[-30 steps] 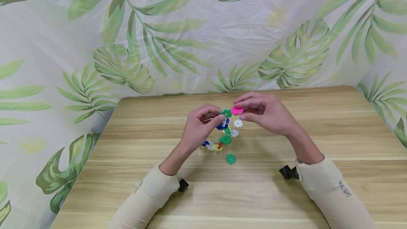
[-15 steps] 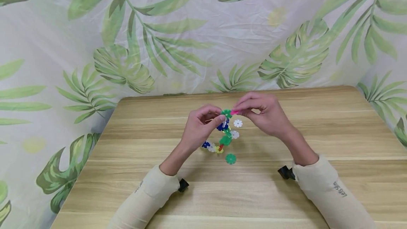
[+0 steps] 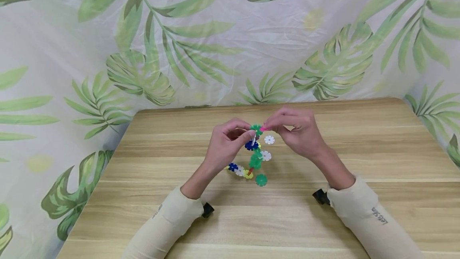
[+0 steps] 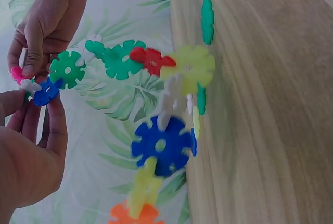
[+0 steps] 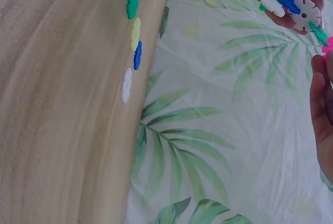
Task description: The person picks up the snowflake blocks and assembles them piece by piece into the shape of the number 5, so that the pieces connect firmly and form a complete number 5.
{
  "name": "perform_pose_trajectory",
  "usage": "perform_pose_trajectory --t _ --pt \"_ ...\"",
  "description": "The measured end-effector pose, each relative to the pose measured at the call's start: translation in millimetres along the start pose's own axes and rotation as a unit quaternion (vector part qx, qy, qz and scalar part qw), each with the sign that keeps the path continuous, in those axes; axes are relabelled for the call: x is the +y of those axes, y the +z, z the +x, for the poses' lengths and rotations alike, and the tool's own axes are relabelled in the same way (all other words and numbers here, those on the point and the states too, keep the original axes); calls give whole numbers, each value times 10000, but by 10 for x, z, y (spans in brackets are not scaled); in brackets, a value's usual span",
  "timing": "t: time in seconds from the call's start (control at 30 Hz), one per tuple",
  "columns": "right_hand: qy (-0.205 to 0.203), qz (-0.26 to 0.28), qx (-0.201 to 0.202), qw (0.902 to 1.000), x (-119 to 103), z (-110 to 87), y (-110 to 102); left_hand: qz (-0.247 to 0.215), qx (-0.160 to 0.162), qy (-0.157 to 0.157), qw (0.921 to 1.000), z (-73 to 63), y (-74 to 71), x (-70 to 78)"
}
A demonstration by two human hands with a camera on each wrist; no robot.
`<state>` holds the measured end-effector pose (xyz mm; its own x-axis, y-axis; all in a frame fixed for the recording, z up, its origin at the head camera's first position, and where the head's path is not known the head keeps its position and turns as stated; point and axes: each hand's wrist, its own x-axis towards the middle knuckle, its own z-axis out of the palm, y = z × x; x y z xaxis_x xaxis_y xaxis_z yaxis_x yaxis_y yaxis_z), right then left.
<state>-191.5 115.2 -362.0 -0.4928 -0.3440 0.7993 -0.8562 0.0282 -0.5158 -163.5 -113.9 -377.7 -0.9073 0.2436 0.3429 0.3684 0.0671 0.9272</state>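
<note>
A chain of notched plastic snowflake discs hangs from my left hand (image 3: 230,137), whose thumb and fingers pinch it near its upper end. At that end is a green disc (image 3: 256,129). My right hand (image 3: 296,131) pinches a pink disc (image 3: 264,128), whose edge touches the green one. In the left wrist view the chain curves down past a red disc (image 4: 152,61), a pale yellow disc (image 4: 195,66) and a blue disc (image 4: 161,145) to an orange disc (image 4: 136,214). Fingers partly cover the joined discs at the top.
On the wooden table (image 3: 287,219) lie a loose green disc (image 3: 261,180) and a white disc (image 3: 269,140). The right wrist view also shows a yellow disc (image 5: 136,34) and a blue disc (image 5: 138,54) lying there. A leaf-patterned cloth (image 3: 201,43) hangs behind the table.
My right hand has turned and shifted slightly left, bringing the pink disc from beside the green disc against its edge. The hanging part of the chain has sunk a little.
</note>
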Motion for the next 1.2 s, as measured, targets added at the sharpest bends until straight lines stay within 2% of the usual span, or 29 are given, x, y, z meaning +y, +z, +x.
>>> perform_pose_trajectory --t 0.23,0.67,1.03,1.2 --pt "163 113 134 9997 21 -31 33 -21 43 146 9999 -14 7 4" --pt "142 224 260 9993 14 -38 83 -114 178 301 9993 -26 28 6" --pt "-100 -337 394 9986 9 -40 124 9 644 342 9973 -55 82 7" --pt "-137 -437 358 9983 23 -59 136 55 656 362 9972 -47 92 0"
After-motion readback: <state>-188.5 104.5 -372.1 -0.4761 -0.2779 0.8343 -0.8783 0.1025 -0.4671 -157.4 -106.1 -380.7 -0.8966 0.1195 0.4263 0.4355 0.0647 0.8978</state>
